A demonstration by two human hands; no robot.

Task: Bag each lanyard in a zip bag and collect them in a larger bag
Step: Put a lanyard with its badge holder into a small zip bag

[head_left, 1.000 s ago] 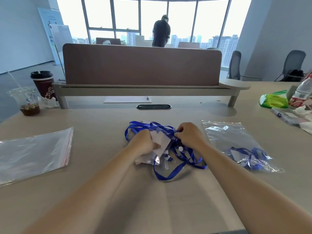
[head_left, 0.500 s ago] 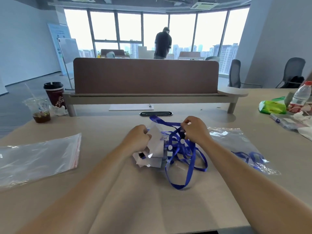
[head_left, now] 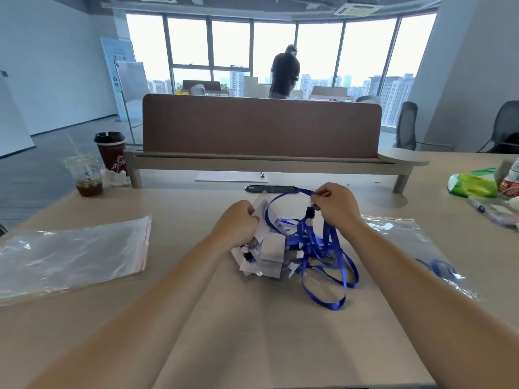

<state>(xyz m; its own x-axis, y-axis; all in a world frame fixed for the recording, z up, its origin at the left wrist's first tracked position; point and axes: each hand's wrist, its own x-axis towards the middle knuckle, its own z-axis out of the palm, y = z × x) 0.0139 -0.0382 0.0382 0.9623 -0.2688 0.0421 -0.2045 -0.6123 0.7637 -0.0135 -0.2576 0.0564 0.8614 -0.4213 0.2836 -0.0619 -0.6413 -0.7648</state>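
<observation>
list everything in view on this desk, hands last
lanyards: tangled bunch, blue, centre of desk
badge cards: several, white, left of tangle
left zip bag: one, clear, red seal, flat
right zip bag: one, clear, blue lanyard inside
coffee cup: one, dark, far left
plastic cup: one, clear, beside it
packet: one, green, far right
divider: one, brown, behind
left hand: grips badge cards
right hand: pinches a strap of the lanyards

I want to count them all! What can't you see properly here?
All in the head view.
Lanyards: tangled straps overlap, so no count.
Left hand: fingertips hidden behind its knuckles and the white cards.
Bottle: cut off by the right edge.
Right-side bag: partly under the right forearm.
</observation>
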